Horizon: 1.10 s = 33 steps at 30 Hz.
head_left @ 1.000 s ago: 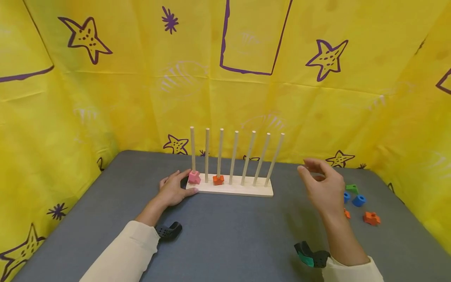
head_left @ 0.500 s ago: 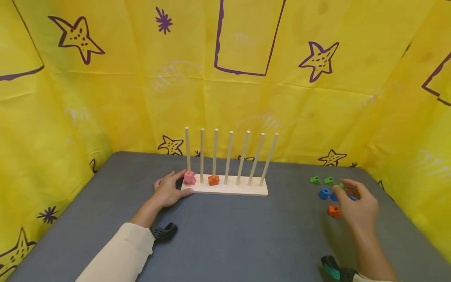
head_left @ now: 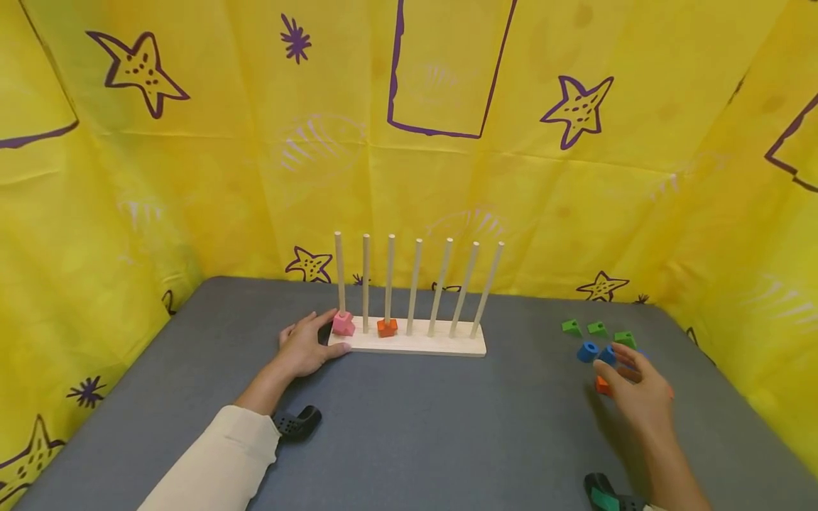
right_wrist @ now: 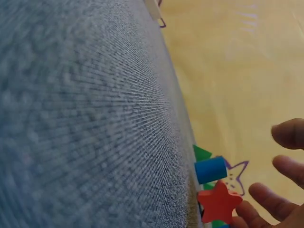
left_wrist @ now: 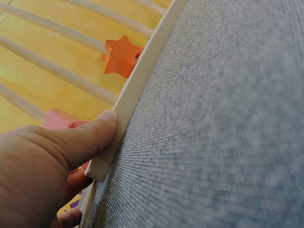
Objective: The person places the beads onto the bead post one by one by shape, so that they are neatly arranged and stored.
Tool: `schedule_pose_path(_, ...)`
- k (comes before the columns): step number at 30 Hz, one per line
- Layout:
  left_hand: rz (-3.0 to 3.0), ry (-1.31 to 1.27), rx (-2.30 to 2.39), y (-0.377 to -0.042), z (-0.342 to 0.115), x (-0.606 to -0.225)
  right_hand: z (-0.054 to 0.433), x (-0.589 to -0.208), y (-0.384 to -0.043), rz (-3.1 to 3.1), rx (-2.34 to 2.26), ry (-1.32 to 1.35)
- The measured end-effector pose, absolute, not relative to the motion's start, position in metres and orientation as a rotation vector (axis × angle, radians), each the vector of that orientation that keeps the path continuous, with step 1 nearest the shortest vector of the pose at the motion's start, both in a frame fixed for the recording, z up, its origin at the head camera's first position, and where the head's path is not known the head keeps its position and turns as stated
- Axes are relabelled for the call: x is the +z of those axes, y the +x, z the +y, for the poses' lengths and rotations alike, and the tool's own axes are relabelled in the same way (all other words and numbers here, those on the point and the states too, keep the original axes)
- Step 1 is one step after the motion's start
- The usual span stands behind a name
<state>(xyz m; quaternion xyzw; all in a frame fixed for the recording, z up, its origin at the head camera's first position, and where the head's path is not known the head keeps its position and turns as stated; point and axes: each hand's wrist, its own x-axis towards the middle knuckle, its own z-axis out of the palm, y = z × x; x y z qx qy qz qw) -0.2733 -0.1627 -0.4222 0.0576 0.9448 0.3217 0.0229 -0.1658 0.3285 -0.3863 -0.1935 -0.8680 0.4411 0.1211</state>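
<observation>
A wooden peg stand (head_left: 441, 345) with several upright pegs stands on the grey table. My left hand (head_left: 305, 351) grips its left end, thumb against the front edge in the left wrist view. A pink bead (head_left: 343, 324) sits low on the leftmost peg, and an orange star bead (head_left: 386, 328) sits low on the third. My right hand (head_left: 639, 397) hovers over the loose beads with fingers apart. Beneath its thumb shows part of another orange star bead (head_left: 602, 385), seen close to the fingers in the right wrist view. Some beads are partly hidden behind this hand.
Three green triangular beads (head_left: 597, 328) lie at the back right of the table. Blue cylindrical beads (head_left: 587, 351) lie just in front of them. A yellow patterned cloth (head_left: 434, 177) hangs behind the table and at both sides.
My right hand has gone right to the loose beads, then slightly left and nearer, over an orange star bead. My left hand stays on the peg stand. The head view has turned slightly right.
</observation>
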Motion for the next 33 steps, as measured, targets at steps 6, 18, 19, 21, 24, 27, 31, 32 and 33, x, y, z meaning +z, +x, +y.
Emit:
schedule_pose_path(6,2.918,0.157,0.998,-0.275,-0.165,-0.420,0.332,-0.393,-0.169,-2.586,1.278,-0.521)
schedule_pose_path(18,2.910,0.158,0.999,-0.275,-0.165,-0.418,0.340,-0.405,-0.174,-2.712,1.129,-0.565)
schedule_pose_path(19,2.910,0.160,0.999,-0.275,-0.164,-0.418,0.340,-0.405,-0.175,-2.720,1.110,-0.567)
schedule_pose_path(21,2.911,0.162,1.000,-0.275,-0.164,-0.418,0.341,-0.406,-0.175,-2.738,1.049,-0.571)
schedule_pose_path(24,2.912,0.163,0.998,-0.275,-0.164,-0.418,0.341,-0.407,-0.175,-2.757,0.956,-0.570)
schedule_pose_path(27,2.909,0.160,0.994,-0.275,-0.164,-0.419,0.340,-0.408,-0.173,-2.734,0.922,-0.563)
schedule_pose_path(31,2.908,0.156,0.986,-0.274,-0.164,-0.419,0.337,-0.406,-0.172,-2.682,0.940,-0.548)
schedule_pose_path(32,2.908,0.155,0.986,-0.274,-0.164,-0.419,0.336,-0.405,-0.172,-2.674,0.951,-0.544)
schedule_pose_path(33,2.908,0.154,0.986,-0.274,-0.164,-0.419,0.335,-0.403,-0.171,-2.665,0.965,-0.538)
